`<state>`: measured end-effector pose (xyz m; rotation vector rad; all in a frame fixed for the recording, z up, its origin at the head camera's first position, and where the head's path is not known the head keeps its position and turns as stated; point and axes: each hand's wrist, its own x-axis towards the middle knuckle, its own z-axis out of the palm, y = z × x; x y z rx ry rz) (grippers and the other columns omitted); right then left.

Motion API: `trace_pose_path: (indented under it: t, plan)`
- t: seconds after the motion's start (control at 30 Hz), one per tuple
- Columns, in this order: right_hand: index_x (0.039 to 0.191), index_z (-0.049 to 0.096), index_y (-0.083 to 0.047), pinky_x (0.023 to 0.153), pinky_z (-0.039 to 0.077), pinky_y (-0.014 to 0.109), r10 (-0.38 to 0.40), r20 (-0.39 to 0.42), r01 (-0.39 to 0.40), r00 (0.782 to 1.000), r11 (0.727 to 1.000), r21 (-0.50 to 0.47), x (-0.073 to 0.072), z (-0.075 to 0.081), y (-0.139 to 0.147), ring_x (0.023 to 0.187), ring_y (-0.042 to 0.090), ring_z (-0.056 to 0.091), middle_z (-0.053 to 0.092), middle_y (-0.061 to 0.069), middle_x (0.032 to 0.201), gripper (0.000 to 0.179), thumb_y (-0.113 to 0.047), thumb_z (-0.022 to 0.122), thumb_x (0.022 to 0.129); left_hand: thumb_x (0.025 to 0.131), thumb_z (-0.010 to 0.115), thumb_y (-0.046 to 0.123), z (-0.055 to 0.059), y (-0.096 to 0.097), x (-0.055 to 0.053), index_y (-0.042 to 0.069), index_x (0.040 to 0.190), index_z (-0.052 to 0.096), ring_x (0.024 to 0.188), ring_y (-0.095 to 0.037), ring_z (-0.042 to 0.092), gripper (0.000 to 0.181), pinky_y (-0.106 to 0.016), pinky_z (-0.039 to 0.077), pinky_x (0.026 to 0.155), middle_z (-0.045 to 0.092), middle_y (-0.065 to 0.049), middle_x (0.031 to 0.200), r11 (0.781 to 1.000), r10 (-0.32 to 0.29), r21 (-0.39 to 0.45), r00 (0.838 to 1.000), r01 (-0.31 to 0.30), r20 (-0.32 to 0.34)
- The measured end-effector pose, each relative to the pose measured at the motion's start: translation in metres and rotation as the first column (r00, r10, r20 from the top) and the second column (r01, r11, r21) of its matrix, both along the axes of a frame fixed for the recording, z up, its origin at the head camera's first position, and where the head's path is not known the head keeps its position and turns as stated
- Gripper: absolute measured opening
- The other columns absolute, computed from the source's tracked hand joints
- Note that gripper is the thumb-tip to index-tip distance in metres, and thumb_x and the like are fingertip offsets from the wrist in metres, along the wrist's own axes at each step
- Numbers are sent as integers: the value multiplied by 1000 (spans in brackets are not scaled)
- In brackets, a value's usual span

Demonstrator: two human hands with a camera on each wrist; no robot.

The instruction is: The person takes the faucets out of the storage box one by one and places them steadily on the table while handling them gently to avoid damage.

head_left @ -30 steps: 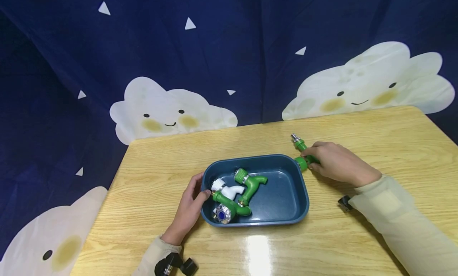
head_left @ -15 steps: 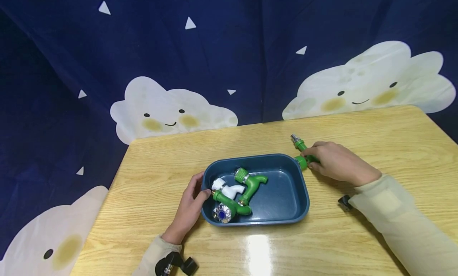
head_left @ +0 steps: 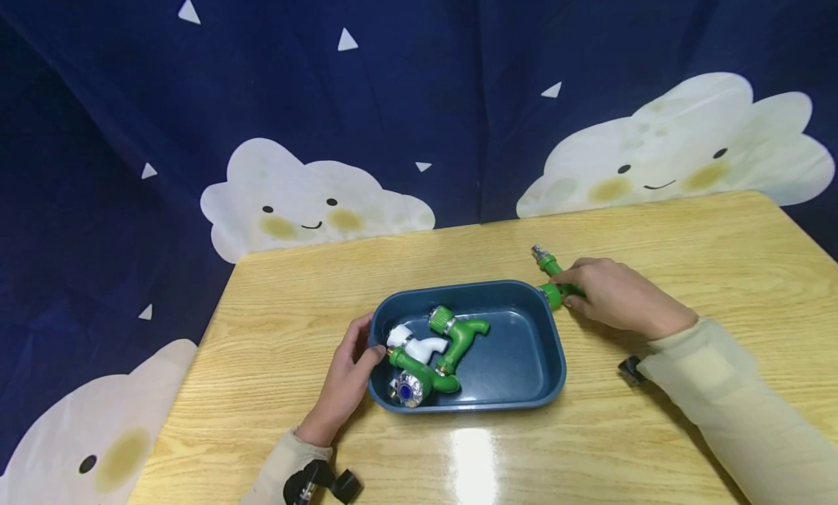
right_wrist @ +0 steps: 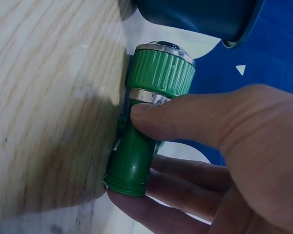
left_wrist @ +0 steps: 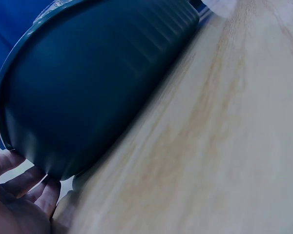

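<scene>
My left hand [head_left: 345, 386] grips the left end of a dark blue plastic tub [head_left: 553, 359], thumb at the rim and fingers against the outer wall. In the left wrist view the tub's side wall [left_wrist: 93, 78] fills the upper left. My right hand [head_left: 615, 299] holds a green tap [head_left: 548, 263] on the table, just beyond the tub's right end. The right wrist view shows the thumb and fingers around this tap's green body [right_wrist: 132, 163], below its ribbed knob. Inside the tub lie a green tap [head_left: 461, 339], a white tap [head_left: 422, 350] and a green tap with a chrome knob [head_left: 425, 378].
Both the tub and the held tap rest on a wooden table [head_left: 294, 308]. Behind it hangs a dark blue curtain [head_left: 432, 90] printed with clouds. A black wrist camera mount [head_left: 321, 483] is strapped near my left sleeve, and another [head_left: 631, 372] is under the right one.
</scene>
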<state>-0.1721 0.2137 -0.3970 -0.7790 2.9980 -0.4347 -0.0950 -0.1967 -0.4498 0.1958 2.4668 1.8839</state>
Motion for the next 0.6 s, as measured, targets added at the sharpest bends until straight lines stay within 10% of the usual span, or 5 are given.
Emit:
trace_pose_path:
  t: [0.6]
  plan:
    - [125,75,-4,76,58,49,5,13,-5,1000,1000,15,0,0,-1,95,31,71,74,18,113,36,-8,74,88,99,53,5,-3,-1,-1,14,146,52,121,-13,58,47,-19,48,100,61,-13,140,1000,6,-19,1000,-6,-8]
